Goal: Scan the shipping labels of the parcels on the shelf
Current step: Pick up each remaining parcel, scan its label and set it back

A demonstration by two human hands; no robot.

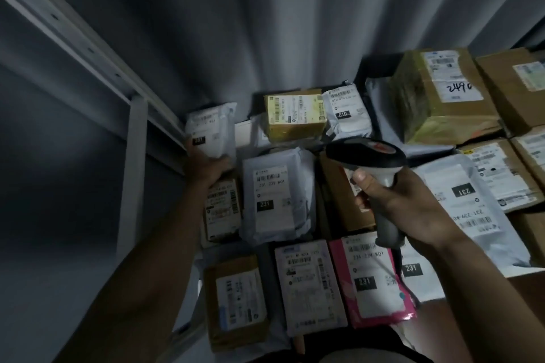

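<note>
Several labelled parcels lie flat on the shelf. My right hand [404, 200] grips the handle of a black and grey barcode scanner [368, 156], its head held above the middle of the shelf and facing away from me. My left hand [206, 163] reaches to the far left and holds the lower edge of a white mailer bag [211, 127] marked 231. Just right of it lies another white bag [277, 194] marked 231. A yellow taped box [295, 115] sits behind it. A pink parcel [368, 277] lies near me.
A white metal shelf post [132, 174] and rail [73, 35] stand at the left. A grey corrugated wall [265, 23] backs the shelf. Large brown cardboard boxes [442, 97] fill the right side. A brown padded envelope [236, 303] lies at the front left.
</note>
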